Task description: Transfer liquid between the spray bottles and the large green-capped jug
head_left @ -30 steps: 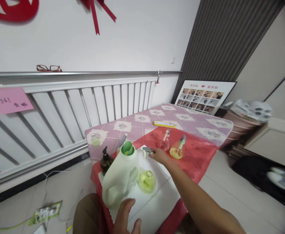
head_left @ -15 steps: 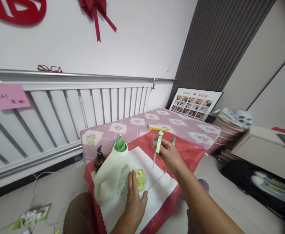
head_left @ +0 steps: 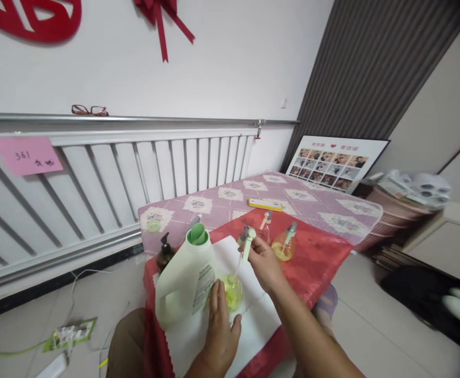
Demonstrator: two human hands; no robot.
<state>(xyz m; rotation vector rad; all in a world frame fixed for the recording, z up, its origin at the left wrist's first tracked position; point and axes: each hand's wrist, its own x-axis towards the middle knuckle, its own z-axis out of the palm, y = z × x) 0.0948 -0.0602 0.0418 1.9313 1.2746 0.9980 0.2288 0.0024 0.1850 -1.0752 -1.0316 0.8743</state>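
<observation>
My left hand [head_left: 220, 328] is wrapped around a small round bottle of yellow-green liquid [head_left: 233, 293] that stands on a white cloth [head_left: 253, 315]. My right hand [head_left: 267, 262] pinches a spray-pump head [head_left: 246, 240] just above it, with the thin dip tube running down into the bottle's neck. A big pale-green jug [head_left: 184, 281] with an open green spout stands right beside my left hand.
A brown pump bottle [head_left: 163, 253] stands behind the jug. Two small spray bottles, orange [head_left: 284, 247] and pink [head_left: 265, 228], sit on the red cloth [head_left: 316, 257]. A yellow flat object [head_left: 265, 204] and a green cap [head_left: 153, 226] lie on the patterned tabletop. A radiator [head_left: 96, 178] lines the wall.
My right hand picked up the spray-pump head from the cloth and brought it over the small bottle; its tube now enters the neck. My left hand moved up and closed on that bottle.
</observation>
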